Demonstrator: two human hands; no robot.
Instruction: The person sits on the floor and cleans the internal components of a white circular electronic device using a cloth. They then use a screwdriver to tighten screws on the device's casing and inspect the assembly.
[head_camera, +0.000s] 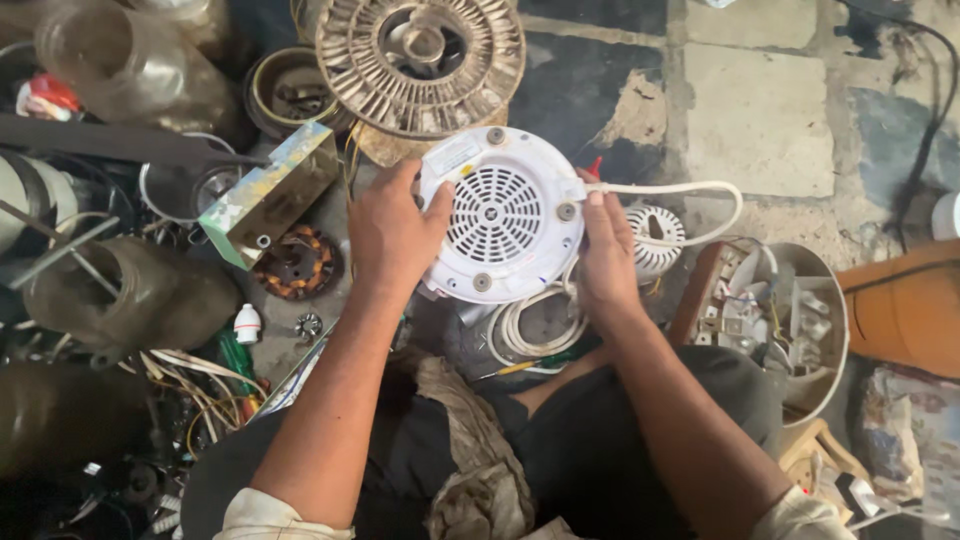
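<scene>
Left hand (392, 228) and right hand (606, 252) are both gripping the round white appliance base (500, 213), fingers wrapping opposite edges; it's sitting just below the finned metal disc (420, 58), white cord (672, 188) trailing right.

white appliance base (500, 215) topside hidden, facing down; its cord (690, 188) end lost under clutter; fan grille (420, 50) cropped at top edge of frame

Bare forearms, rolled cream sleeves, dark trousers with a grimy rag.
</scene>
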